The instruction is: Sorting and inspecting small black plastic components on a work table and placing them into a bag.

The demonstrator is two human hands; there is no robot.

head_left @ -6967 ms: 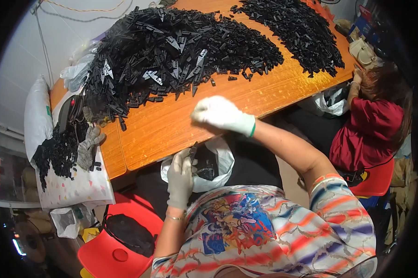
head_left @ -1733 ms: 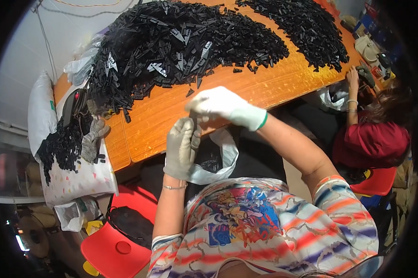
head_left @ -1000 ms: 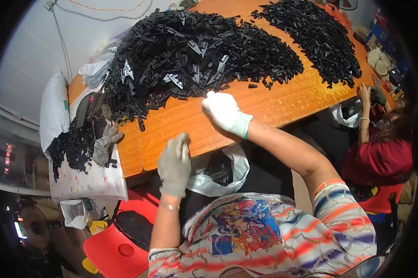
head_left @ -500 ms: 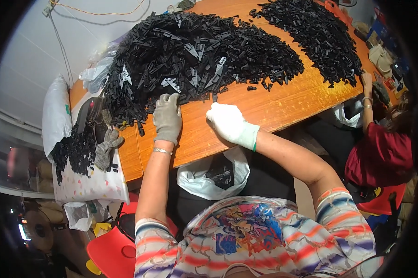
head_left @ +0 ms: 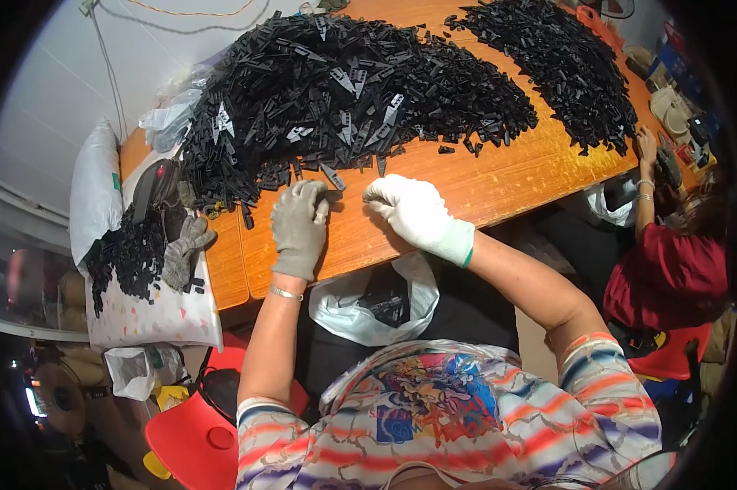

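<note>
My left hand (head_left: 300, 227), in a grey glove, rests on the orange wooden table (head_left: 499, 184) at the near edge of a big heap of black plastic parts (head_left: 336, 98), its fingers curled on a small black piece. My right hand (head_left: 413, 211), in a white glove, lies just to the right, fingers bent toward the same spot. Whether it holds a piece is hidden. A white plastic bag (head_left: 376, 302) with black parts in it hangs open below the table edge between my arms.
A second heap of black parts (head_left: 560, 61) lies at the far right of the table. A person in a red top (head_left: 670, 269) sits at the right. On the left lie a spare grey glove (head_left: 180, 249), loose black parts and white sacks. Red stools (head_left: 197, 433) stand below.
My left hand has come up from the white bag to the table edge by the heap. My right hand has stayed on the table near the heap, shifting slightly toward the left hand.
</note>
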